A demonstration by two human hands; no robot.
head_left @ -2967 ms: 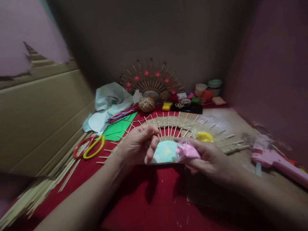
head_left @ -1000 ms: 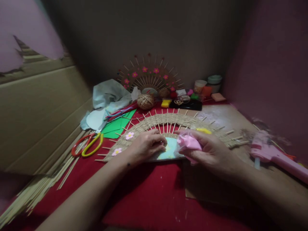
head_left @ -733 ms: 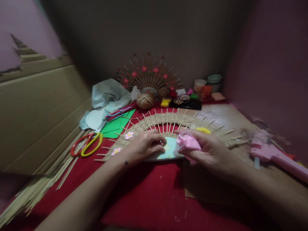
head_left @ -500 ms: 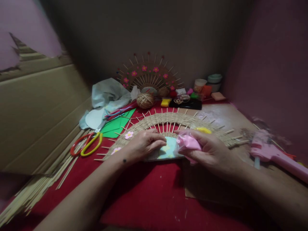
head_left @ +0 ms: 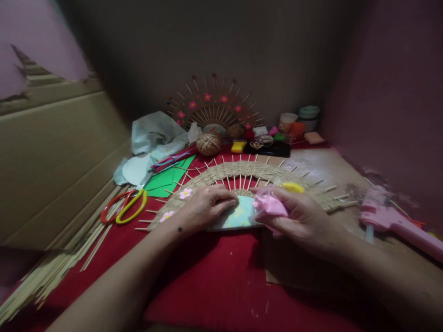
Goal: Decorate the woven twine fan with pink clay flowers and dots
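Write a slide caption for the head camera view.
Left hand over a woven fan, right hand holding a pink packet, and a darker flowered fan behind.

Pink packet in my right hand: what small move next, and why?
Perhaps pinch some from the pink packet with your left hand, if that's free (I can't tell): your right hand holds the packet close by, and the woven fan bears pink flowers.

A craft corner; woven fan (head_left: 238, 171), scissors (head_left: 138, 190), twine ball (head_left: 208, 144), pink glue gun (head_left: 392, 223), thin sticks (head_left: 57, 272)
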